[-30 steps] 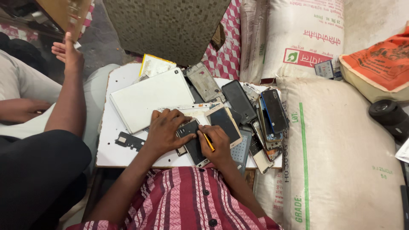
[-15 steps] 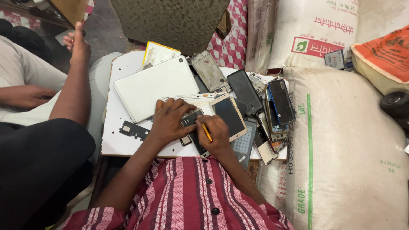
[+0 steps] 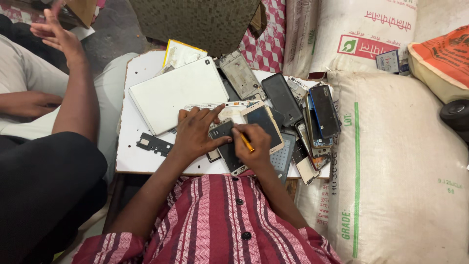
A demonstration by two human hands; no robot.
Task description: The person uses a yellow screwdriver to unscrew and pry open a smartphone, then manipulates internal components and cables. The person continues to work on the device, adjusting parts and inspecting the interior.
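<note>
My left hand presses down on a dark opened phone lying at the front of a small white table. Its fingers spread over the phone's upper end. My right hand grips a thin yellow-orange tool and holds its tip against the same phone. A gold-framed phone lies just right of it, partly under my right hand.
A white tablet back lies at the table's far left, a small black part near it. Several phones and frames are heaped at the right. Large white sacks stand to the right. Another person's raised hand and dark-trousered leg are at the left.
The view has shifted slightly. The other person's hand at the left has opened and moved. My hands stay on the dark phone with the tool.
</note>
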